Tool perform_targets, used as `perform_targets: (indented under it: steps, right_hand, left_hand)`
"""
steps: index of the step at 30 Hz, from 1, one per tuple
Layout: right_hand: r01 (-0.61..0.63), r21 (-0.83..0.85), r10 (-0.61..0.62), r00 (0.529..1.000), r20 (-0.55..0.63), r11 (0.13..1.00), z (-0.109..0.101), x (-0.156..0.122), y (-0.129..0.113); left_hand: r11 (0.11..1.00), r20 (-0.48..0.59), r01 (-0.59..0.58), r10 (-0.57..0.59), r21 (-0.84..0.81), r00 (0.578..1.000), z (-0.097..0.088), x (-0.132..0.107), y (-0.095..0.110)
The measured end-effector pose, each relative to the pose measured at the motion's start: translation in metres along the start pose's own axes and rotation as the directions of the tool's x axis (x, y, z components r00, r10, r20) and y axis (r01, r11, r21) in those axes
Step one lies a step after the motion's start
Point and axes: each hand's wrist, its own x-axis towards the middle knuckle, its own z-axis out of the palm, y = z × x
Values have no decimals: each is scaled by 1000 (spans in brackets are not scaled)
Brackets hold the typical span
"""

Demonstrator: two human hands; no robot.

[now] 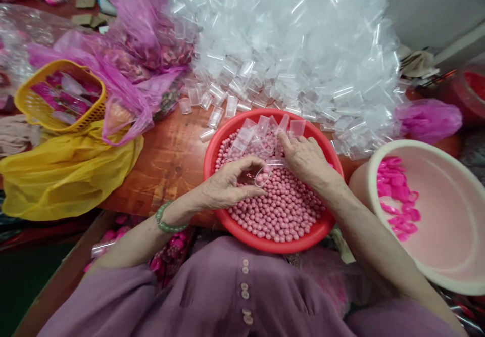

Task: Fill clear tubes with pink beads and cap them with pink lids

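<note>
My left hand curls around a clear plastic tube, its oval open end toward the right and pink beads inside. Below it lies a red basin holding many round pink beads. Over the right half of the basin, my right hand bends its fingers down among clear plastic cases lying on the beads. Its fingertips are against the clear pieces; what they pinch, if anything, is hidden.
Behind the basin rises a big heap of clear cases. To the right stands a pale tub with bright pink plastic pieces. A yellow basket, a yellow bag and purple bags occupy the wooden table's left side.
</note>
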Motion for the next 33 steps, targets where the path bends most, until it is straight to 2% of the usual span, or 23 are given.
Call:
perform_targets:
  steps: [3,7,10,13,14,16,18,20,22,26,28,31,33]
  right_hand:
    - [14,12,-15,999,47,1000,-2,4,-3]
    - [49,36,-49,999,12,998,2,3,4]
    - [32,117,-18,992,-124,993,-2,-8,15]
    - [53,348,71,940,-335,936,-18,-27,19]
    - [71,462,128,913,-386,884,-24,-34,18]
    - [107,697,286,860,-423,709,-35,-48,10]
    - [138,853,431,816,-386,503,-40,-58,-3]
    - [160,924,499,803,-327,348,-40,-63,-16]
    - [170,950,502,817,-284,261,-36,-66,-26]
    - [184,963,468,846,-257,196,-31,-69,-30]
    - [171,972,443,867,-227,163,-33,-72,-25]
    - [86,990,336,934,-120,115,-37,-73,-19]
    - [36,995,285,957,-61,91,-38,-70,-18]
  left_hand:
    - [991,-12,55,-57,-126,998,2,-5,3]
    - [987,-41,74,-81,-143,996,5,-8,5]
    - [976,-44,72,-83,-203,996,2,-7,7]
    - [960,-80,81,-105,-267,991,0,-6,7]
    - [957,-97,86,-117,-277,988,0,-5,6]
    - [945,-114,115,-157,-307,981,4,-4,5]
    - [918,-100,151,-200,-368,975,9,-2,3]
    - [883,-102,160,-226,-441,969,15,-1,1]
    - [851,-117,153,-241,-503,963,19,1,0]
    - [802,-128,151,-272,-578,954,22,2,-1]
    - [803,-146,146,-277,-578,950,23,2,-2]
    - [831,-183,139,-276,-539,943,22,3,-3]
    - [851,-199,146,-279,-505,939,22,4,-3]
